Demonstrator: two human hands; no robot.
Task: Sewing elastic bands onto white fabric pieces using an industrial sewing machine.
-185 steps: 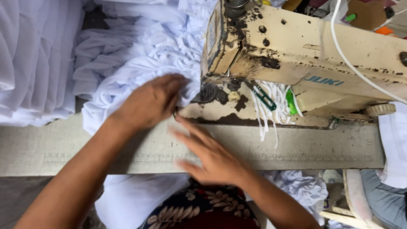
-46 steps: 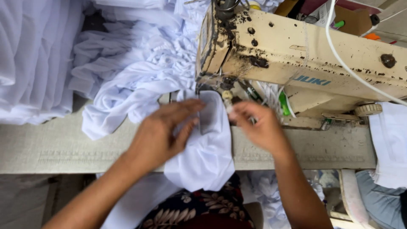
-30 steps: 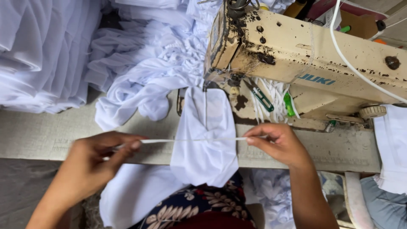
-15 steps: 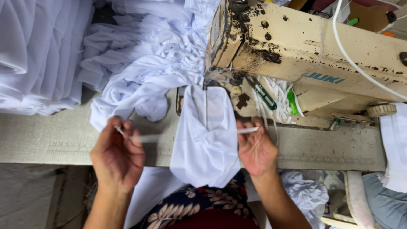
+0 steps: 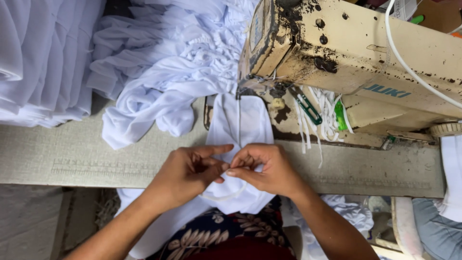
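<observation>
My left hand and my right hand meet fingertip to fingertip over a white fabric piece that lies under the head of a worn cream sewing machine. Together they pinch the two ends of a thin white elastic strip, which hangs in a loop below my hands. The fabric piece drapes over the front edge of the grey table toward my lap.
A heap of crumpled white cloth lies behind and left of the machine, and folded white fabric is stacked at far left. White strips and a green clipper sit by the machine base. A white cable crosses the machine.
My hands held the elastic strip stretched wide apart; they have come together at the middle, bringing both ends together so the strip now hangs as a loop.
</observation>
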